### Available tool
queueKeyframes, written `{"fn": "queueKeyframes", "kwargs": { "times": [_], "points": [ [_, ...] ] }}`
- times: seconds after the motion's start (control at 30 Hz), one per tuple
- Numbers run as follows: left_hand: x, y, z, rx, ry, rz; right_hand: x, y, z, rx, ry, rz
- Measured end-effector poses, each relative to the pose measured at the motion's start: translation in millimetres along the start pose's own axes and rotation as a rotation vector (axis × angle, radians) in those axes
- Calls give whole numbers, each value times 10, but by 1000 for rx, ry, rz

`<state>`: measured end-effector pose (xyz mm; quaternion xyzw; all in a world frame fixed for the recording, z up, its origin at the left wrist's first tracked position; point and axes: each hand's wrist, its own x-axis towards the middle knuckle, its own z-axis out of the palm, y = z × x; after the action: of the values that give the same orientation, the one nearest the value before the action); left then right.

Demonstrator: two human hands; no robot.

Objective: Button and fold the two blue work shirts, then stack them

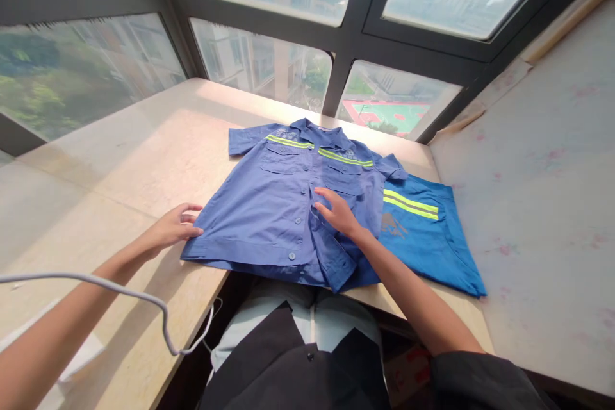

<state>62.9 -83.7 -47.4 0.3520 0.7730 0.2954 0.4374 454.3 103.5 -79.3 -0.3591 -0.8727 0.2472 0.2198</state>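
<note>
A blue short-sleeved work shirt [269, 205] with yellow reflective stripes lies buttoned and face up on the pale stone ledge [144, 160]. My left hand [175, 225] rests at the shirt's lower left hem, fingers loosely curled and touching the cloth edge. Flat on the shirt's front, just right of the button placket, lies my right hand [339, 211] with fingers stretched out. Neither hand grips anything.
A second, brighter blue garment [432, 237] with yellow stripes lies folded to the right, partly under the shirt. A white cable [144, 301] crosses my left forearm and hangs off the ledge's edge. Windows line the back; a pale wall stands at right.
</note>
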Motion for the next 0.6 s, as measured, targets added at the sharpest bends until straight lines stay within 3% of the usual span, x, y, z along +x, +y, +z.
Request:
{"fn": "queueKeyframes", "kwargs": {
  "times": [0.13,0.23,0.3,0.37,0.47,0.6],
  "points": [
    [9,-84,118,224,215,201,-102,103,-174,-237,-69,104],
    [-99,-24,357,567,346,546,-183,187,-204,-412,-194,190],
    [-195,26,569,738,268,766,-200,216,-167,-480,-239,248],
    [-250,52,789,859,91,853,-175,222,-107,-507,-257,309],
    [-190,46,1043,956,-78,820,-78,222,-32,-518,-246,389],
    [90,66,1109,983,-59,810,94,285,-1,-533,-200,405]
  ]
}}
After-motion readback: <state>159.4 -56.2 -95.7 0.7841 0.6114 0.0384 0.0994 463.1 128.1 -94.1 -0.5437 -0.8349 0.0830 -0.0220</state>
